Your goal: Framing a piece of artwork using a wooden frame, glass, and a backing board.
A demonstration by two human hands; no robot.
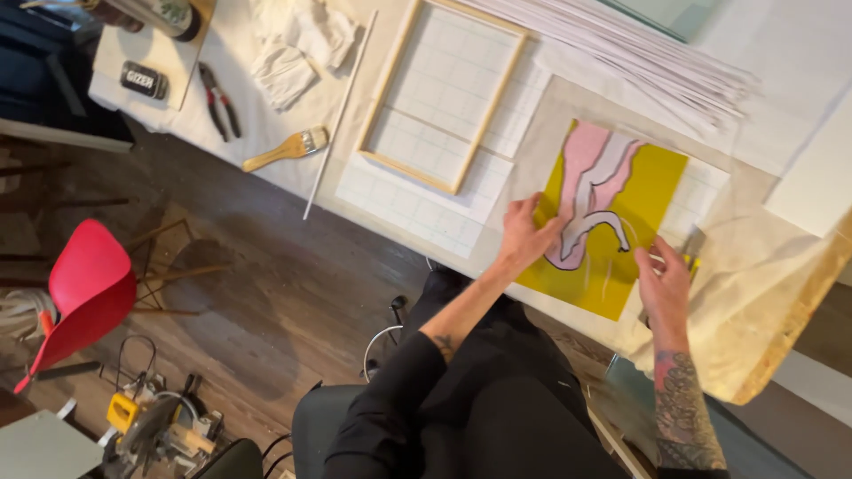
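A yellow picture (641, 191) with a pink and white shape lies flat on the table under a clear sheet. My left hand (525, 234) presses on its near left edge, fingers spread flat. My right hand (664, 279) rests at its right edge, fingers curled on a small yellow-handled tool (691, 251) that is mostly hidden. The picture lies on pale tracing paper (754, 266).
A wooden frame (383, 93) lies on gridded sheets left of the picture. Further left are a paint brush (288, 147), pliers (219, 99), a white rod (341, 113) and rags (297, 49). Stacked white sheets (639, 44) lie behind. A red chair (84, 288) and a saw (151, 421) stand on the floor.
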